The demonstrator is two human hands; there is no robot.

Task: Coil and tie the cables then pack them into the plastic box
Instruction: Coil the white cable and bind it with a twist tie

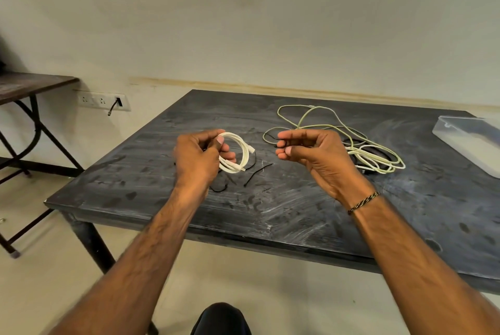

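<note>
Above the near-left part of the dark scuffed table (297, 215), the left hand (198, 157) grips a coiled white cable (239, 152), its fingers and thumb curled round the near-left side of the coil so that the loops stand out towards the right hand; a white plug end shows at the far right of the coil. The right hand (311, 149) is held up just to the right of that coil, apart from it, with thumb and fingertips drawn together on a thin black tie (278, 144), of which only a short dark bit shows at the fingertips. A braided thread bracelet (364, 202) sits on the right wrist. On the table below the coil lie several loose black ties (257, 173), one stretched out straight, another curled near the left wrist. Beyond and to the right of the coil, partly hidden by the right hand, a loose pale green cable (324, 126) sprawls on the table in wide open loops, tangled with a white cable (378, 167) and a black cable (362, 142) beneath them. Well to the right of the coil, at the table's right edge, rests the clear plastic box (470, 142). On the wall to the left of the table is a white socket strip (101, 100) with a black plug in it, and further left stands a brown side table (29, 85) on dark metal legs.
</note>
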